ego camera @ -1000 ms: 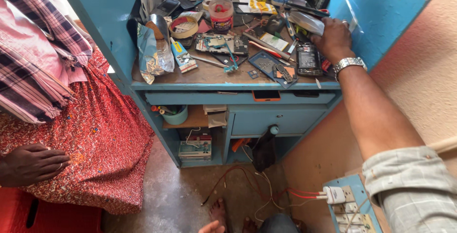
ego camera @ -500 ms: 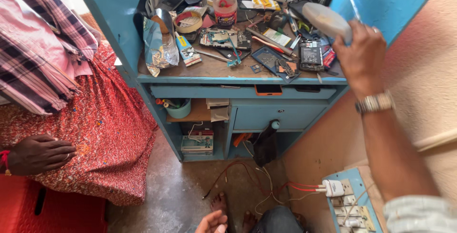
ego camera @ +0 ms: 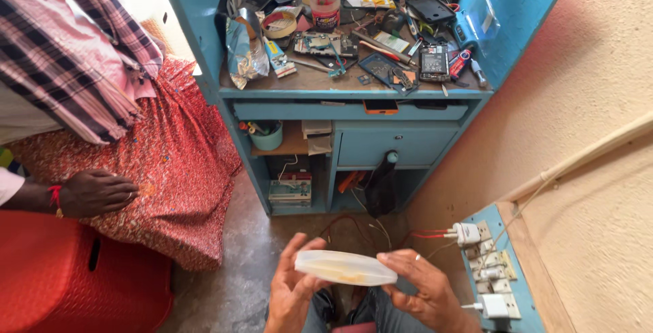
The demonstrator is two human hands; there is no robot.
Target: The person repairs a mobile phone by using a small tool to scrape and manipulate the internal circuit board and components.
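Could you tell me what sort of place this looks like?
Probably a small phone repair stall: a blue workbench strewn with opened phones and tools, and wall sockets with chargers. Both hands, left and right, hold a clear case.

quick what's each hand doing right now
Left hand: closed on the left end of the translucent plastic case.
Right hand: fingers hold the case's right end.

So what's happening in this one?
A seated person holds a pale, translucent oval case flat between both hands, left hand at one end, right hand at the other, low in front of a blue workbench cluttered with phone parts and tools. A second person in a red patterned skirt sits to the left, a hand resting on it. A blue socket board holds chargers on the right.
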